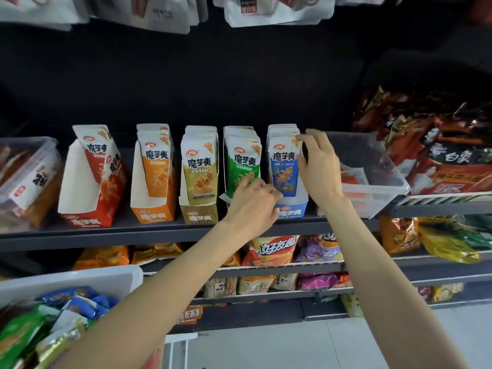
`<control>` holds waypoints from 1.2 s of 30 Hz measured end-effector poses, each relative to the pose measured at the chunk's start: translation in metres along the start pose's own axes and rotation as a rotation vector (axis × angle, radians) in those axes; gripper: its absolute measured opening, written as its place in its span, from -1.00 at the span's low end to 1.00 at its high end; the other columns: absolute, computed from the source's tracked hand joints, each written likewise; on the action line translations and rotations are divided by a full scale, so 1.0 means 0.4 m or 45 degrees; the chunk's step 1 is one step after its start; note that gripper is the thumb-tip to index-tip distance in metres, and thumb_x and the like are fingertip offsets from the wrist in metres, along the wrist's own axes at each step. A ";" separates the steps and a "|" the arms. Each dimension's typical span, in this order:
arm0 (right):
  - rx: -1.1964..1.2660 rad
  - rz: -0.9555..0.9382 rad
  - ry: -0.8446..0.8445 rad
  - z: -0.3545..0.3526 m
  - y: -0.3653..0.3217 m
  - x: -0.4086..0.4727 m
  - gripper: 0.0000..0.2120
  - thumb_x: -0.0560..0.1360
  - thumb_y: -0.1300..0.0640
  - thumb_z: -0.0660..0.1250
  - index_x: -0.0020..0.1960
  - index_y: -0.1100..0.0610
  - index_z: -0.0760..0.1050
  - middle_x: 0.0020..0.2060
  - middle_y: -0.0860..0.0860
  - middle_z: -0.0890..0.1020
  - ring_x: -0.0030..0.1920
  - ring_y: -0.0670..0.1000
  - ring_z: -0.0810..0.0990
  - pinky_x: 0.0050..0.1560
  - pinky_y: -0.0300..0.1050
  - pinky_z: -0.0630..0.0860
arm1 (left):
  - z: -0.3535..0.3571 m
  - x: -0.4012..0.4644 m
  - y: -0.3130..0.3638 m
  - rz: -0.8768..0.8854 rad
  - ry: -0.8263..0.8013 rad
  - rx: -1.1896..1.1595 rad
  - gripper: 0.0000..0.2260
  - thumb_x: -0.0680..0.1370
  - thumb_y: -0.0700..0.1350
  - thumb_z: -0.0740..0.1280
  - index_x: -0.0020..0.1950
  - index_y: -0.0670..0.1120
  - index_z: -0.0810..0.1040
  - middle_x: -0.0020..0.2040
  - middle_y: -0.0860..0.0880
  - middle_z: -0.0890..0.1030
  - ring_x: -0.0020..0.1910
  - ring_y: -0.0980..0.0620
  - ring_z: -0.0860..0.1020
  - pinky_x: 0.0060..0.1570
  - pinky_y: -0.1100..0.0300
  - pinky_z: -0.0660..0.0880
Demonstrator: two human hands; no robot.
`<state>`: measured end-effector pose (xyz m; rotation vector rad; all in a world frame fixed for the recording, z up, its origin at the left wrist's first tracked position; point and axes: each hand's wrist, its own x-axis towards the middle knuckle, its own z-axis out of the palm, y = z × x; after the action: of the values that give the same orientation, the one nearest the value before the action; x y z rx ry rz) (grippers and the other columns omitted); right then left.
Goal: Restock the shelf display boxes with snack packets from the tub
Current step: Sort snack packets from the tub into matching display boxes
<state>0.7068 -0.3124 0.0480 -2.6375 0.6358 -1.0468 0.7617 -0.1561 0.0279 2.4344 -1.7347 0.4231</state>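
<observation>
My left hand pinches the blue packets; my right hand, grip wide, steadies them. I'd seat them upright in the blue box.

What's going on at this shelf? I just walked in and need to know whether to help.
A person is restocking a row of five snack display boxes. The right hand touches the right edge of the blue packets standing in the blue display box; the left hand is curled at the foot of the green packets. The red display box holds few packets. The tub at lower left holds more blue and green packets.
</observation>
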 end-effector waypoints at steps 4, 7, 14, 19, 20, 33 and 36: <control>0.134 -0.013 0.122 -0.023 -0.026 -0.078 -0.74 0.51 0.29 0.30 0.19 0.18 0.51 0.13 0.07 0.58 0.04 0.07 0.58 -0.10 -0.17 0.51 | -0.015 -0.022 -0.006 -0.046 0.298 -0.217 -0.78 0.52 -0.04 0.32 0.11 -0.05 0.63 -0.02 -0.01 0.67 0.02 -0.05 0.59 0.12 0.01 0.43; 0.374 0.027 0.174 -0.051 -0.094 -0.163 -0.81 0.55 0.18 0.29 0.15 0.15 0.54 -0.04 -0.02 0.66 -0.08 -0.08 0.62 -0.14 -0.26 0.53 | -0.045 -0.083 -0.029 -0.158 0.624 -0.483 -0.81 0.57 0.00 0.26 -0.03 -0.05 0.62 -0.18 0.07 0.65 -0.16 0.10 0.58 -0.06 0.10 0.48; 0.732 -0.168 -0.174 -0.009 -0.351 -0.351 -0.81 0.57 0.07 0.23 0.07 0.09 0.58 -0.20 -0.09 0.67 -0.21 -0.17 0.63 -0.27 -0.16 0.57 | -0.120 -0.429 -0.163 -0.579 0.988 -0.938 -0.86 0.58 -0.10 0.20 -0.10 -0.01 0.54 -0.29 0.26 0.54 -0.33 0.26 0.50 -0.28 0.38 0.39; 0.679 -0.315 -0.781 0.149 -0.542 -0.451 -0.78 0.50 0.05 0.21 0.07 0.03 0.57 -0.01 -0.10 0.63 -0.09 -0.05 0.62 -0.12 0.00 0.58 | -0.083 -0.760 -0.307 -0.854 0.566 -0.641 -0.81 0.54 0.00 0.24 -0.04 -0.03 0.60 -0.15 0.19 0.60 -0.19 0.11 0.57 -0.13 0.18 0.48; 0.638 -0.331 -0.869 0.180 -0.579 -0.470 -0.79 0.50 0.08 0.24 0.08 0.03 0.57 0.01 -0.08 0.62 -0.04 -0.01 0.60 -0.07 0.01 0.56 | -0.072 -0.824 -0.339 -0.875 0.429 -0.535 -0.79 0.52 0.02 0.24 -0.01 -0.02 0.61 -0.14 0.15 0.61 -0.14 0.09 0.57 -0.08 0.16 0.48; -0.149 -0.304 -1.673 0.423 -0.869 -0.659 -0.37 0.49 -0.02 0.37 0.41 0.21 0.20 0.24 0.18 0.44 0.19 0.23 0.48 0.14 0.10 0.44 | 0.056 -1.073 -0.492 -0.711 -0.549 -0.306 -0.36 0.35 0.38 0.06 0.22 0.01 0.54 0.07 0.00 0.61 0.15 -0.08 0.47 0.18 0.04 0.40; -0.241 -0.265 -1.603 0.451 -0.875 -0.697 -0.35 0.45 0.06 0.40 0.41 0.19 0.18 0.25 0.16 0.46 0.22 0.20 0.48 0.22 0.08 0.37 | 0.066 -1.034 -0.473 -0.570 -0.706 -0.024 -0.48 0.48 0.31 0.16 0.30 0.02 0.44 0.17 0.02 0.56 0.22 -0.05 0.39 0.19 0.04 0.23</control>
<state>0.7588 0.1370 -0.1190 -2.8305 0.1453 0.7382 0.8185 0.2751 -0.1079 2.9979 -1.2390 -0.3467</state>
